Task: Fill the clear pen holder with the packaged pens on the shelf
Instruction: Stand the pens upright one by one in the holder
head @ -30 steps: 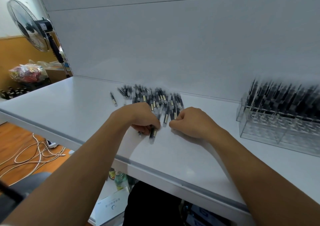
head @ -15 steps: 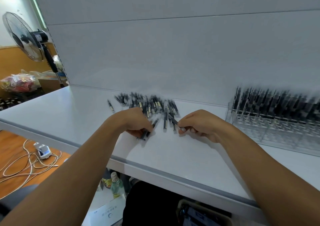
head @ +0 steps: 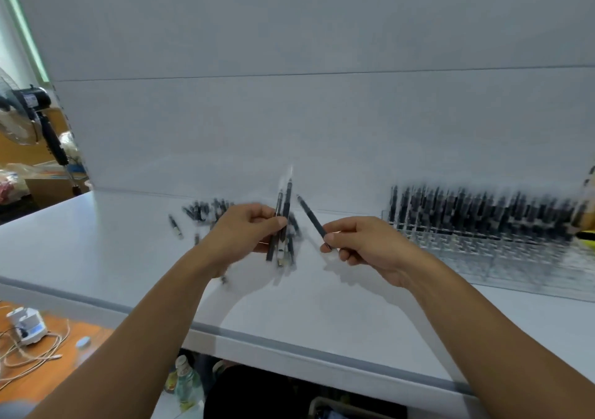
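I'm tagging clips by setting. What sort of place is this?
Probably a stationery shop or its stockroom: a long white shelf with a plain back panel, a clear pen holder holding rows of black pens, and a loose pile of packaged pens.

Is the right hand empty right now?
No, the right hand pinches a single dark pen by its lower end, while the left hand grips a small bundle of pens.
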